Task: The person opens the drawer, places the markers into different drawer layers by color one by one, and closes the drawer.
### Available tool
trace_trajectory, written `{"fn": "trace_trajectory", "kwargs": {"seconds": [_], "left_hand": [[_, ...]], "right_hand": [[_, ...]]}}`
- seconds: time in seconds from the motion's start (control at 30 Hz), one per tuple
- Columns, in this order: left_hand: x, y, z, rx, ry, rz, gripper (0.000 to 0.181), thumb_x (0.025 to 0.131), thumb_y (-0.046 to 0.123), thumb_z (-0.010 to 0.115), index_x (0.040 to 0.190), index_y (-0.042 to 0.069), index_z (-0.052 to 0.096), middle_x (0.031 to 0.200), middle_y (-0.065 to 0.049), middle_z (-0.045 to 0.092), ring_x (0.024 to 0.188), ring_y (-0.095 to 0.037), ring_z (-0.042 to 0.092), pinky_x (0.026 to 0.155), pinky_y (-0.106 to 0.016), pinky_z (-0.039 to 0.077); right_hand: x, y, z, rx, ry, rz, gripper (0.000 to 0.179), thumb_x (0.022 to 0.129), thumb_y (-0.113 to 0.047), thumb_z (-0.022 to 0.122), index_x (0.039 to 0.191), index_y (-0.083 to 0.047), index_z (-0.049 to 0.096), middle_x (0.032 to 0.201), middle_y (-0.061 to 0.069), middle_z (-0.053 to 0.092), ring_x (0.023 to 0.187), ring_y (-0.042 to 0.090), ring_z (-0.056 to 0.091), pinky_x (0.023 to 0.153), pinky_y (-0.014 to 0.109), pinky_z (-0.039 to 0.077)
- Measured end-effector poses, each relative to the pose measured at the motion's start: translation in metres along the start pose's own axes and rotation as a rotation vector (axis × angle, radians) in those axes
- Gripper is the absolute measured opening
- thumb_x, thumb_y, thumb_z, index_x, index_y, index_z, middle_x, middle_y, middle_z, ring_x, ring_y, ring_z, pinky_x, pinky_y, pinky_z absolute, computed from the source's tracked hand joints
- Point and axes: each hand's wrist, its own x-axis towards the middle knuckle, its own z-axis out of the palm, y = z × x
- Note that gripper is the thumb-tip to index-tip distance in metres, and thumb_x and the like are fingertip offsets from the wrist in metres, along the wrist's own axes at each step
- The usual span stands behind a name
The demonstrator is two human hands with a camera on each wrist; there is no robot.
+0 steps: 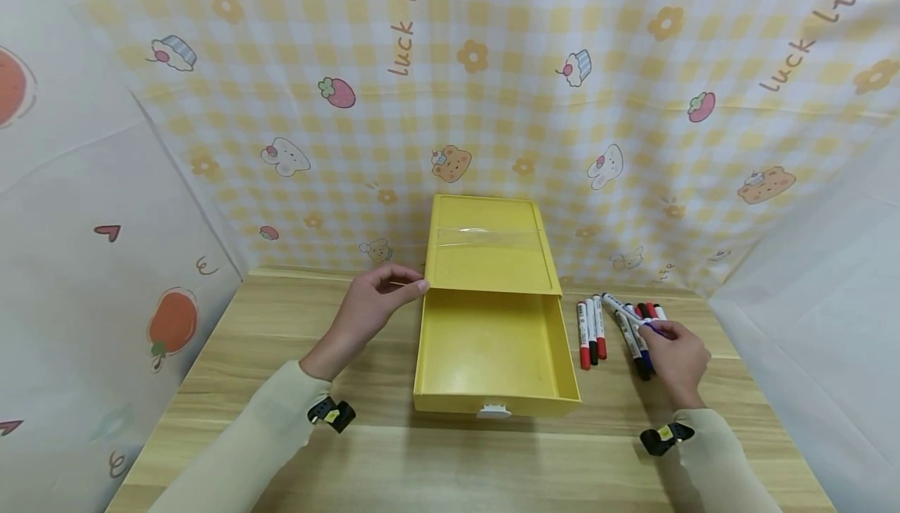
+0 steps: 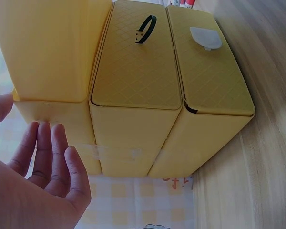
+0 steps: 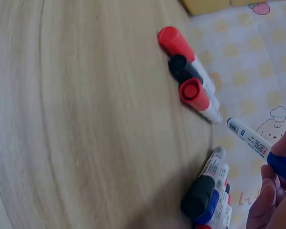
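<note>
A yellow drawer unit [image 1: 488, 267] stands against the back cloth with its top drawer [image 1: 492, 345] pulled out; nothing lies inside it. My left hand [image 1: 376, 298] is at the unit's left side, by the top front edge. In the left wrist view the left hand's fingers [image 2: 45, 157] are extended at the unit's side wall. My right hand [image 1: 678, 357] pinches a blue-capped marker [image 3: 250, 138] by its cap end, raised above the other markers. Below it lies a cluster of black-, blue- and red-capped markers [image 3: 212, 191].
Between the drawer and the right hand, two red-capped markers and a black-capped marker [image 1: 591, 333] lie side by side. Lower drawers carry a black loop handle [image 2: 146, 29] and a white pull tab [image 2: 206, 38]. Clear tape [image 1: 488, 237] crosses the unit's top. A checked cloth [image 1: 506, 107] hangs behind.
</note>
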Motion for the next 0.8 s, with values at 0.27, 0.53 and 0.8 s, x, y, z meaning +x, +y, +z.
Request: {"fn": "trace_trajectory", "kwargs": {"seconds": [0.27, 0.53, 0.8], "left_hand": [[0.0, 0.0, 0.0, -0.007, -0.002, -0.002, 0.032, 0.103, 0.035, 0.082, 0.122, 0.01, 0.079, 0.122, -0.006, 0.075, 0.116, -0.025, 0.069, 0.105, -0.046, 0.052], [0.001, 0.0, 0.0, -0.006, 0.0, 0.0, 0.031, 0.103, 0.034, 0.082, 0.122, 0.009, 0.079, 0.122, -0.007, 0.075, 0.115, -0.026, 0.068, 0.104, -0.047, 0.052], [0.0, 0.001, 0.0, -0.002, 0.006, -0.004, 0.03, 0.103, 0.033, 0.082, 0.121, 0.009, 0.079, 0.121, -0.007, 0.075, 0.114, -0.026, 0.068, 0.103, -0.045, 0.052]], "right_hand": [[-0.004, -0.01, -0.002, 0.068, 0.01, 0.05, 0.034, 0.093, -0.029, 0.084, 0.109, 0.001, 0.081, 0.078, -0.013, 0.073, 0.068, -0.005, 0.053, 0.071, 0.024, 0.043], [-0.01, -0.021, -0.004, 0.123, 0.0, 0.078, 0.031, 0.095, -0.027, 0.084, 0.111, -0.001, 0.08, 0.084, -0.01, 0.072, 0.076, 0.003, 0.058, 0.062, 0.015, 0.046], [-0.016, -0.035, -0.007, 0.174, 0.011, 0.058, 0.03, 0.094, -0.023, 0.084, 0.115, -0.001, 0.081, 0.083, -0.016, 0.069, 0.077, 0.0, 0.059, 0.064, 0.012, 0.047]]}}
